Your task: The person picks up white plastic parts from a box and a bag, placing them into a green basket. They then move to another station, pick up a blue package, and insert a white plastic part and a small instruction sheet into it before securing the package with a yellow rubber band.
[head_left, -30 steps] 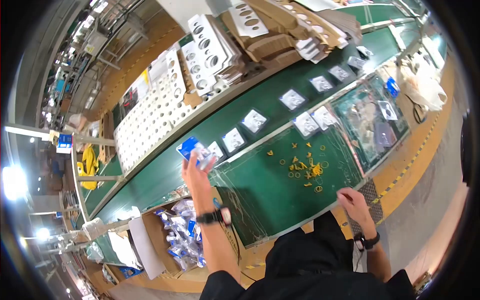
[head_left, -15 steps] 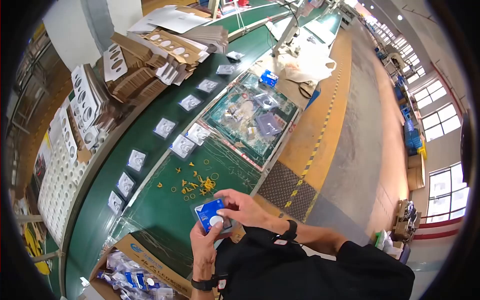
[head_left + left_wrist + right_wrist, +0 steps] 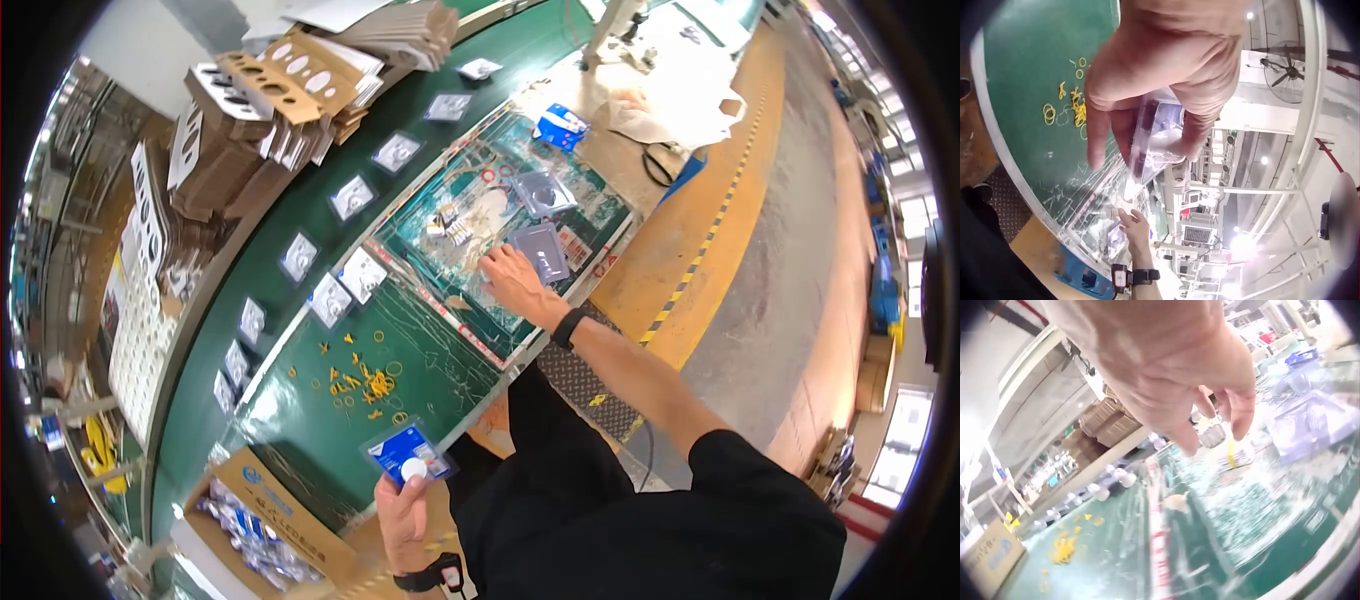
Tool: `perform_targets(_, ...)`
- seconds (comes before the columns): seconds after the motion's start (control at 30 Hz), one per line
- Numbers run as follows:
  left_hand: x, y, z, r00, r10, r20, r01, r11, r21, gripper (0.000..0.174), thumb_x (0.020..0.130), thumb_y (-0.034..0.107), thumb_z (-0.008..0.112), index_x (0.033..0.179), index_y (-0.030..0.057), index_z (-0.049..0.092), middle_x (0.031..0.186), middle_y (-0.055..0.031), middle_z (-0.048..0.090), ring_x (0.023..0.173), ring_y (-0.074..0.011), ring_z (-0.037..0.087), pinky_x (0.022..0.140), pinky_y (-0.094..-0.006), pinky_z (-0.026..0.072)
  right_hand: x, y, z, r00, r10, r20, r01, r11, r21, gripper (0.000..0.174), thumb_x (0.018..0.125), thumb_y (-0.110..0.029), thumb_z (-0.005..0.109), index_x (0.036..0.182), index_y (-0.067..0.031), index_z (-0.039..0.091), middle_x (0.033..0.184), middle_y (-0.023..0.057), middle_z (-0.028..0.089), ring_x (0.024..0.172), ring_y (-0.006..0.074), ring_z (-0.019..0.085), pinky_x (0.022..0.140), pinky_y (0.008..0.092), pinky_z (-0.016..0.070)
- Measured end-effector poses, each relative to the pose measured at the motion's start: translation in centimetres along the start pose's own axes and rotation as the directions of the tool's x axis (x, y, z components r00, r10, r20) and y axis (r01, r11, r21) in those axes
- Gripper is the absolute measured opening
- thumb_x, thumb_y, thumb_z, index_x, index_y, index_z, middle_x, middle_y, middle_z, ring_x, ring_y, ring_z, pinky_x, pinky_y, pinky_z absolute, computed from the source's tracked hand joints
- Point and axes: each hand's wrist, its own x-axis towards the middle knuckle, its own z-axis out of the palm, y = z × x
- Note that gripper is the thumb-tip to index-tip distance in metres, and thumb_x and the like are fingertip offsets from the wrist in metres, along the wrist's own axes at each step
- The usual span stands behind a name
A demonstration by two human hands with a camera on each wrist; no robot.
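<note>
My left hand (image 3: 403,520) pinches a clear blister pack with a blue card (image 3: 408,450) by its lower edge, thumb on the front. In the left wrist view, the pack (image 3: 1159,134) sits between thumb and fingers. My right hand (image 3: 520,284) reaches over the plastic-covered mat (image 3: 480,318), fingers bent downward. Just beyond its fingertips lie small banded bundles (image 3: 452,226). Beside that hand is an empty clear plastic shell (image 3: 542,252). The right wrist view has the fingers hanging loosely close over a bundle with a yellow band (image 3: 1235,455).
Yellow rings and small yellow pieces (image 3: 376,385) lie scattered on the green table. Several blister packs (image 3: 300,257) line the green belt at left. An open carton (image 3: 300,515) of packs stands near the left hand. A blue box (image 3: 561,127) and scissors (image 3: 657,165) lie farther back.
Both hands held the blue-card pack half a second ago. Now the right hand has let go and moved forward over the mat; the left keeps the pack. Earlier, the left hand was over the belt.
</note>
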Motion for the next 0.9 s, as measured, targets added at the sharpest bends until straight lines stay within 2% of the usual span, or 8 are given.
perform_targets(0.2,-1.2,-1.5,5.0,0.987,0.154,0.036,-0.133,0.931,-0.340,0.056,0.086,0.011,0.080,0.135,-0.0008,0.055,0.128,-0.0165,0.066,0.118,-0.0343,0.066,0.107,-0.0559,0.0514,0.3,-7.9,-5.6,0.951,-0.199,0.235,-0.045,0.666,0.745,0.029,0.093,-0.025,0.076,0.112,-0.0051,0.069,0.092,0.0101,0.068,0.079,0.0199,0.065,0.070,0.0342,0.0534)
perform_targets(0.23,-1.3,-0.7,6.6,0.988,0.157,0.017,-0.143,0.934,-0.328,0.059,0.084,0.013,0.082,0.135,0.0012,0.056,0.131,-0.0166,0.066,0.119,-0.0351,0.066,0.106,-0.0558,0.0517,-0.2,-10.2,-7.6,0.870,-0.194,0.453,-0.297,0.527,0.796,0.032,0.093,-0.026,0.077,0.112,-0.0029,0.066,0.093,0.0081,0.067,0.080,0.0140,0.064,0.070,0.0305,0.0528)
perform_targets(0.3,-1.5,-0.5,6.7,0.988,0.143,0.057,-0.126,0.964,-0.235,0.060,0.083,0.012,0.082,0.136,-0.0004,0.055,0.133,-0.0167,0.064,0.120,-0.0356,0.066,0.106,-0.0558,0.0518,-1.7,-13.8,-8.9,0.730,-0.275,0.626,-0.552,0.302,0.777,0.033,0.092,-0.021,0.080,0.110,-0.0013,0.060,0.089,0.0033,0.065,0.080,0.0065,0.060,0.070,0.0265,0.0513)
perform_targets(0.47,-3.7,1.2,5.3,0.993,0.117,-0.024,-0.108,0.965,0.240,0.089,0.076,0.005,0.088,0.152,-0.0034,0.043,0.133,-0.0114,0.064,0.119,-0.0196,0.064,0.104,-0.0352,0.0512,-4.3,-18.9,-6.4,0.635,-0.550,0.542,-0.482,0.266,0.835,0.018,0.094,-0.014,0.076,0.111,-0.0065,0.073,0.101,-0.0003,0.066,0.085,0.0088,0.058,0.077,0.0267,0.0496)
perform_targets(0.57,-5.2,2.0,2.0,0.997,0.071,-0.032,-0.059,0.952,0.301,0.090,0.076,0.005,0.088,0.152,-0.0065,0.042,0.134,-0.0105,0.062,0.116,-0.0157,0.064,0.101,-0.0320,0.0517,-2.2,-21.5,-7.5,0.319,-0.698,0.641,-0.695,0.288,0.659,0.026,0.094,-0.009,0.074,0.120,-0.0053,0.072,0.120,0.0035,0.067,0.099,0.0117,0.062,0.088,0.0289,0.0511)
perform_targets(0.67,-5.9,1.8,-3.0,0.998,0.062,-0.007,-0.059,0.976,0.211,0.076,0.074,0.009,0.088,0.140,-0.0060,0.054,0.129,-0.0123,0.066,0.114,-0.0194,0.066,0.098,-0.0343,0.0543,-2.0,-24.2,-6.5,0.339,-0.762,0.551,-0.724,0.162,0.670,0.028,0.097,-0.011,0.070,0.124,-0.0045,0.072,0.117,0.0021,0.073,0.092,0.0078,0.059,0.086,0.0264,0.0491)
perform_targets(0.77,-6.3,3.1,-7.1,0.988,0.151,-0.024,-0.152,0.980,-0.132,0.070,0.074,0.013,0.086,0.134,-0.0055,0.056,0.121,-0.0127,0.068,0.111,-0.0256,0.069,0.099,-0.0409,0.0560,0.0,-28.1,-6.6,0.303,-0.693,0.654,-0.687,0.317,0.654,0.031,0.097,-0.008,0.069,0.128,-0.0023,0.069,0.128,0.0063,0.067,0.105,0.0137,0.063,0.092,0.0291,0.0539)
perform_targets(0.9,-6.1,6.1,-12.1,0.990,0.135,0.041,-0.105,0.899,-0.424,0.075,0.075,0.013,0.087,0.140,-0.0058,0.053,0.144,-0.0197,0.055,0.128,-0.0362,0.061,0.110,-0.0526,0.0484,0.8,-33.8,-2.4,0.407,-0.529,0.745,-0.825,0.137,0.548,0.027,0.100,-0.010,0.068,0.125,-0.0012,0.071,0.121,0.0097,0.068,0.098,0.0160,0.068,0.076,0.0310,0.0618)
